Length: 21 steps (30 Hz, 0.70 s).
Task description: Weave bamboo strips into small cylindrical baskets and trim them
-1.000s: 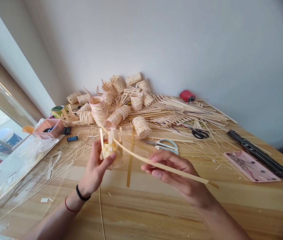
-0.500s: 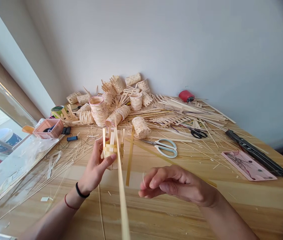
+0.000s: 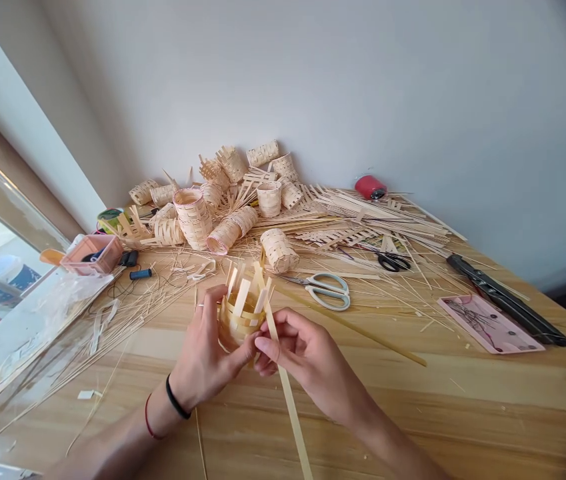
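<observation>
A small, partly woven basket of pale wood strips leans slightly between my hands, its upright strips sticking out above the woven band. My left hand wraps round its left side, thumb across the front. At the basket's right side, my right hand pinches a long pale strip that runs down toward the table's front edge. The right fingertips are close to the left thumb and partly hidden behind the strip. White-handled scissors lie on the table beyond my right hand.
Behind are a heap of woven baskets and loose strips. On the right lie a pink tray of small metal pieces, a long black tool and black scissors. A pink box stands left; a red spool sits at the back.
My right hand has moved left to the basket and taken hold of the long strip. The basket has turned and tilted, and the strip's free end has swung right.
</observation>
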Each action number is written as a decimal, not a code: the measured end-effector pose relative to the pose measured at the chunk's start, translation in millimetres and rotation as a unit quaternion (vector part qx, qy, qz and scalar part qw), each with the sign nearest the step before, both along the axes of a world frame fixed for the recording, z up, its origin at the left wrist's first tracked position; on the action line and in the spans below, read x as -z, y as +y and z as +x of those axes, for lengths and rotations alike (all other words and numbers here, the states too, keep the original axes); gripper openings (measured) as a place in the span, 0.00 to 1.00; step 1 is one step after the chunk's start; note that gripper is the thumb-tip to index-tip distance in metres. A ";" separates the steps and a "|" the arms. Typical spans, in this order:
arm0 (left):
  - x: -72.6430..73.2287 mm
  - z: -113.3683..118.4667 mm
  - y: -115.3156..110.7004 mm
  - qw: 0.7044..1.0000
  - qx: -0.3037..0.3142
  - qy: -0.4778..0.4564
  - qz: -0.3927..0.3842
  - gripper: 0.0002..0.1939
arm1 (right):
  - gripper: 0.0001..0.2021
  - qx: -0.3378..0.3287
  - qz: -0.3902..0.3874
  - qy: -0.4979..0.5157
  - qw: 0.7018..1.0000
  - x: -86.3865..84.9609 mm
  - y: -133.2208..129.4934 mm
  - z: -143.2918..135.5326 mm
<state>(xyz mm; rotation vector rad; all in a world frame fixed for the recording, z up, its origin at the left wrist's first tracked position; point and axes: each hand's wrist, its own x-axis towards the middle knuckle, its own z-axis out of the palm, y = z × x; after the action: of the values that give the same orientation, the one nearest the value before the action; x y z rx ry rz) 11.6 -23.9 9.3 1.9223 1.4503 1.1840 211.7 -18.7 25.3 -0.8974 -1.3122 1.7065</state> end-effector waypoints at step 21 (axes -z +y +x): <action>-17.4 -9.6 1.1 0.993 0.098 -0.017 -0.065 0.27 | 0.08 0.094 0.331 -0.232 0.910 -15.8 19.8 44.1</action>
<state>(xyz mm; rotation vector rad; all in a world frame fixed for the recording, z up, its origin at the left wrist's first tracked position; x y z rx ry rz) 2.0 -22.7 26.6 1.8969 1.2558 1.0027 255.8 1.1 41.2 -0.9943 -1.8844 0.8067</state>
